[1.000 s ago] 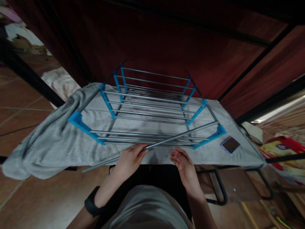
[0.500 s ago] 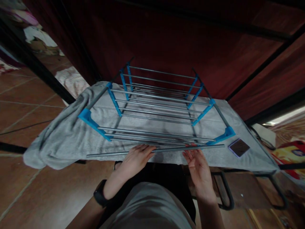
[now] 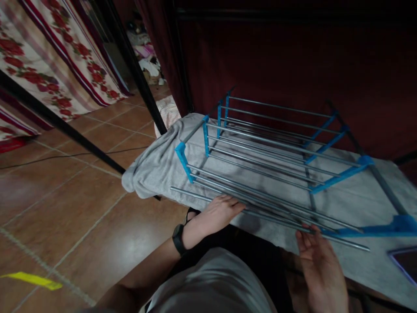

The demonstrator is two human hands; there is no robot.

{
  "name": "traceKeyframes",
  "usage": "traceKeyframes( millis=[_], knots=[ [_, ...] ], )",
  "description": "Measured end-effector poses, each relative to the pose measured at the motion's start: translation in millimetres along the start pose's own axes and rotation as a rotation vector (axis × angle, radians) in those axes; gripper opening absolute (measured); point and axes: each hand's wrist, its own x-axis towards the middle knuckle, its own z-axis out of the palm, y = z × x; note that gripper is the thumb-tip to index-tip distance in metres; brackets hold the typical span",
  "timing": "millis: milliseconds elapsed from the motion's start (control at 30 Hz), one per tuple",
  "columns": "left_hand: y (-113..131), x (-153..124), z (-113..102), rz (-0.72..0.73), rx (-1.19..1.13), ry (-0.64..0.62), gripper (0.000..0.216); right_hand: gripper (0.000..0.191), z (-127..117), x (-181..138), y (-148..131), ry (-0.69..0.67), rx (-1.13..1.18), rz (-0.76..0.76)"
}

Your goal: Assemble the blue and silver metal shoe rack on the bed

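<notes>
A long grey metal rod (image 3: 190, 193) lies across the near side of a grey cloth, in front of a rack (image 3: 269, 147) built of metal tubes and blue plastic brackets. My left hand (image 3: 223, 213), palm down, is closed over the rod left of its middle. Farther right, the fingertips of my right hand (image 3: 321, 261) pinch the same rod, palm turned up. The rack lies on its side, with several thin tubes running between its left and right brackets. Close behind the held rod is the rack's nearest row of tubes; whether they touch, I cannot tell.
The grey cloth (image 3: 153, 163) covers a low surface. A phone-like dark slab (image 3: 405, 261) lies at the right edge. Black metal posts (image 3: 130, 65) frame the left, beside a flowered curtain (image 3: 48, 82). A yellow strip (image 3: 34, 280) and a thin cable (image 3: 81, 154) lie on the tiled floor.
My view has turned left, so the rack, rod and hands appear farther right, and the curtain and yellow strip are now visible. Both hands stay at the rod.
</notes>
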Motion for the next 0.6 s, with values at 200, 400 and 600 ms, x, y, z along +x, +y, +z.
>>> traceKeyframes(
  millis=[200,400,600],
  knots=[
    [-15,-8,2,-0.004,0.099,0.013,0.017,0.031,-18,13,-1,0.010,-0.008,0.005],
    [-28,-13,15,-0.005,0.148,0.018,0.018,0.029,-39,30,5,0.058,-0.010,-0.016],
    [-40,-20,26,-0.002,0.186,-0.023,0.015,0.023,-53,41,19,0.079,-0.026,-0.016]
  ],
)
